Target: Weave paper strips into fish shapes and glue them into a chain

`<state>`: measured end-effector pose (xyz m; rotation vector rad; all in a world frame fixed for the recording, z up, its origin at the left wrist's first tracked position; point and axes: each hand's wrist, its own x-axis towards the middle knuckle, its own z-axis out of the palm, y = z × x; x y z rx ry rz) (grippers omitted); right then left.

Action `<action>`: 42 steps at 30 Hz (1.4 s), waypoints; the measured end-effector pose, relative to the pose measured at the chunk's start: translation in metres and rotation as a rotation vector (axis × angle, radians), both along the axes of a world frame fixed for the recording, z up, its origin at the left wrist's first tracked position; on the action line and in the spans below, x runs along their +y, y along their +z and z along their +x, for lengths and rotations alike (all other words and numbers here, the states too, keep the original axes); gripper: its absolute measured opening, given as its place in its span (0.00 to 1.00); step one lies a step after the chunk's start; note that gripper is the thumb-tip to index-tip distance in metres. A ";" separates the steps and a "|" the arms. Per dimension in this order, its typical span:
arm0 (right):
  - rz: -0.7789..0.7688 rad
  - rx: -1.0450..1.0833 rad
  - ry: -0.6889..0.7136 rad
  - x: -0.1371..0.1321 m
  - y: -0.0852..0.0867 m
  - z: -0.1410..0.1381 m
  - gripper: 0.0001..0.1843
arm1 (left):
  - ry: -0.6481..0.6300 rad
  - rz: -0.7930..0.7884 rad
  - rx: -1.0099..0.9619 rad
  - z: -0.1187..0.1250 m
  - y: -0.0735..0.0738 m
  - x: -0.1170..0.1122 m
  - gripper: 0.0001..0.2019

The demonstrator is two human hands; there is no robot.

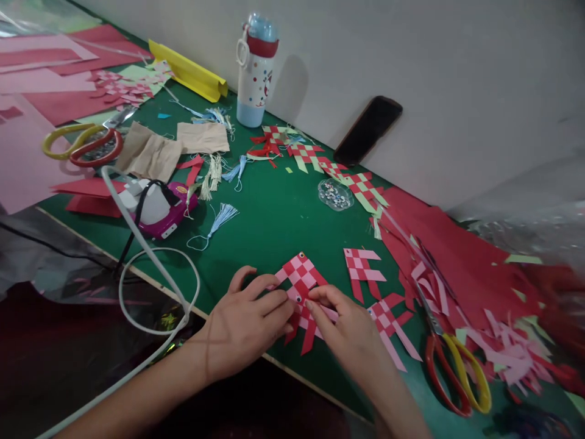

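Directly between the fingers lies a woven paper fish.

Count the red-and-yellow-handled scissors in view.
2: one pair at upper left, partly over pink paper; the second pair at lower right, between the right hand and paper scraps. More could be hidden under paper.

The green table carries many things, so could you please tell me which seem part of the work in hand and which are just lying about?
Seemingly part of the work:
red-and-pink woven paper piece, between the left hand and right hand
dish of small eyes, like the one on that piece
scissors near the right hand

Seemingly just lying about:
bottle
phone
purple power strip
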<state>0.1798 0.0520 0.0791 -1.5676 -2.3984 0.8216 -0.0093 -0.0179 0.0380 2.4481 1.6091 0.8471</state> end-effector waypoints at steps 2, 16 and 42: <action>0.007 0.004 -0.003 -0.001 0.000 -0.001 0.09 | -0.007 0.000 0.011 0.001 0.000 0.001 0.11; 0.035 -0.015 0.004 -0.002 0.000 -0.001 0.08 | -0.022 -0.044 0.114 0.008 0.004 0.007 0.16; 0.273 -0.001 -0.113 -0.029 -0.007 0.054 0.16 | -0.028 -0.049 0.156 0.008 0.004 0.006 0.14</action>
